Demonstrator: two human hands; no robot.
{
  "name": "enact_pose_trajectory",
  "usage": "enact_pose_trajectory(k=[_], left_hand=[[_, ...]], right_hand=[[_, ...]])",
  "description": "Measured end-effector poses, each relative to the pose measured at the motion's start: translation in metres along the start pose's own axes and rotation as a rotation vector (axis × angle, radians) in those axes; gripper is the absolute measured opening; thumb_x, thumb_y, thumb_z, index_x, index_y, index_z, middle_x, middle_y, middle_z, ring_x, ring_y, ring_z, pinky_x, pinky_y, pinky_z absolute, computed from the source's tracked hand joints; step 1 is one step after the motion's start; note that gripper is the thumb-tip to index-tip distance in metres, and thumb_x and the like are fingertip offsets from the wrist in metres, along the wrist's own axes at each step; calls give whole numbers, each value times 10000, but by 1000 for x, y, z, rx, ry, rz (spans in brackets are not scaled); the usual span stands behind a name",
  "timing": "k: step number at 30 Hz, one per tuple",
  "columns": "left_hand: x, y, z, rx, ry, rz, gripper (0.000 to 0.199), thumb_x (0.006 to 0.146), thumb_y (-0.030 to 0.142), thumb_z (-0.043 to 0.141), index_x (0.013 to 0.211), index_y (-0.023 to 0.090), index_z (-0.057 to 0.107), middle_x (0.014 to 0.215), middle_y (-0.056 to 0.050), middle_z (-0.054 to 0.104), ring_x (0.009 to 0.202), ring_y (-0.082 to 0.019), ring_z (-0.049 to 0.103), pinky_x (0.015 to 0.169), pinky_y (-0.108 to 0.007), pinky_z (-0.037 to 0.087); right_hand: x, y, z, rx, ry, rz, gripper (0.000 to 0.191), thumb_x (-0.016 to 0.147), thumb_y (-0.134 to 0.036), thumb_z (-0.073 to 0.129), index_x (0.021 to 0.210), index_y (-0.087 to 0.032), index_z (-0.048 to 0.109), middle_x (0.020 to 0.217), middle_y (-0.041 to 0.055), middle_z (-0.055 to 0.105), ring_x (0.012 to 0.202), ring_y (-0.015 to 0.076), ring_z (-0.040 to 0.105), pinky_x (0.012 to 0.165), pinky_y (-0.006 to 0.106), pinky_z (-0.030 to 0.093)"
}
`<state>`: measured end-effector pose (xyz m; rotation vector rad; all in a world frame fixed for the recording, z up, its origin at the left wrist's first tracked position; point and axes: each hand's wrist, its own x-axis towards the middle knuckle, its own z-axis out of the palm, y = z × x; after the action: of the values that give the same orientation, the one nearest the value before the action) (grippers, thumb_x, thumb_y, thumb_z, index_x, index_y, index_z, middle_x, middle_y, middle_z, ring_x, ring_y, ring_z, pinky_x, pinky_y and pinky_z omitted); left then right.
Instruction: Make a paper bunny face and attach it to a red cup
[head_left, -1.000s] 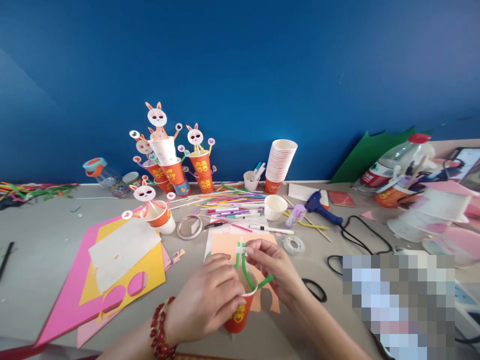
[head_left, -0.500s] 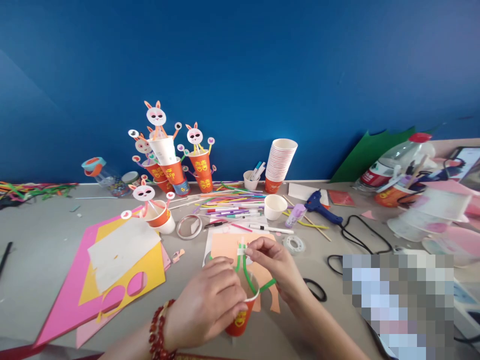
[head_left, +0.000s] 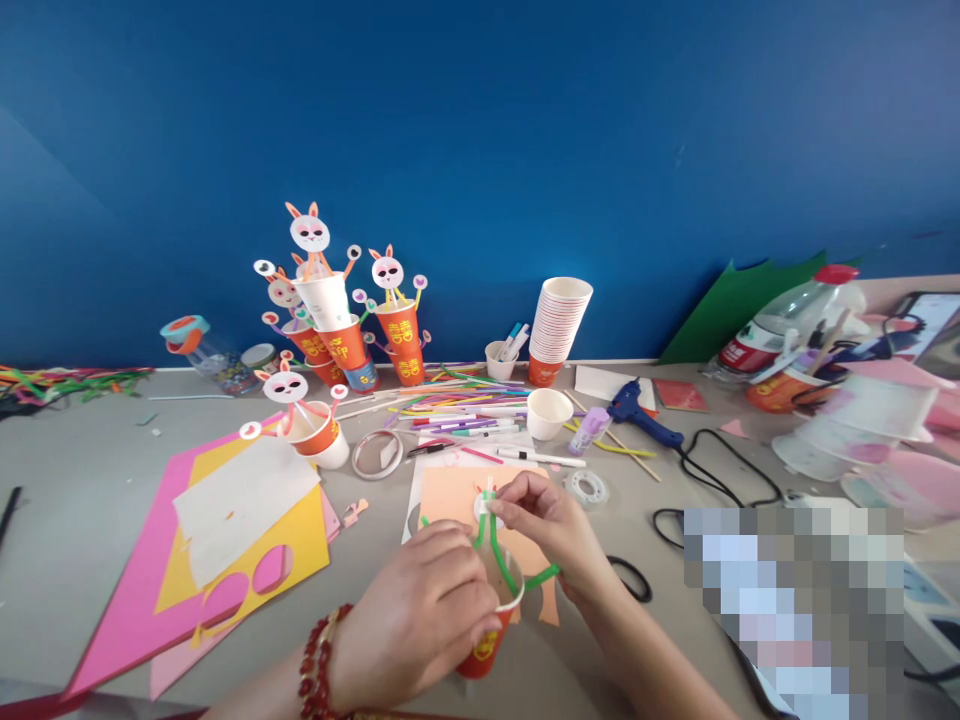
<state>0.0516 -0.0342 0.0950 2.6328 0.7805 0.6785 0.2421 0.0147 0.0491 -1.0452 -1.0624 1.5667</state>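
Observation:
A red paper cup (head_left: 484, 650) with yellow print stands tilted near the front edge. Green pipe cleaners (head_left: 500, 555) rise from its mouth, and one bends out to the right. My left hand (head_left: 424, 610), with a red bead bracelet at the wrist, is wrapped round the cup's left side and rim. Thumb and index finger of my right hand (head_left: 544, 525) pinch the small white round piece (head_left: 482, 504) at the top of the green stems. Orange paper (head_left: 442, 490) lies behind and under them.
Pink and yellow sheets (head_left: 142, 530) lie left. Rabbit-faced cup figures (head_left: 310, 233) stand at the back left. Pipe cleaners and pens lie mid-table. A cup stack (head_left: 561, 315), blue glue gun (head_left: 645, 420) with black cable, tape roll (head_left: 587, 488) and bottle (head_left: 765, 325) are to the right.
The red cup has shifted slightly right with my left hand still on it. At the stem tops, the white round piece now shows more fully beside my right fingertips.

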Motion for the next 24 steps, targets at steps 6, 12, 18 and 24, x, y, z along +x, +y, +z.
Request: enact_pose_trajectory(k=[6,12,18,24], left_hand=[[2,0,2,5,11,27,152,940,170,452,839,172,566,793,-34,575,762,-169,477,809,-333,443],[5,2,0,-6,25,22,163,943,165,452,840,171,578,785,-33,577,757,-167,485,814,-337,449],[6,2,1,-4,42,41,197,961,172,431,831,168,579,776,-34,585,755,-161,487,833,-337,455],[8,5,1,8,52,55,210,962,185,440,797,171,570,762,-32,595,734,-160,486,774,-318,457]], right_hand=[[-1,0,2,42,-13,-2,324,630,-369,883,701,-186,625,669,-17,603,634,131,530,622,265,441],[-1,2,3,129,-45,-14,400,599,-303,909,781,-198,569,701,-44,559,642,107,510,618,235,418],[-1,1,1,157,-75,5,427,612,-300,904,891,-212,593,740,-37,607,670,118,554,651,242,427],[-3,-2,0,108,-157,70,291,670,-359,861,749,-176,648,721,-7,618,679,136,542,669,266,422]])
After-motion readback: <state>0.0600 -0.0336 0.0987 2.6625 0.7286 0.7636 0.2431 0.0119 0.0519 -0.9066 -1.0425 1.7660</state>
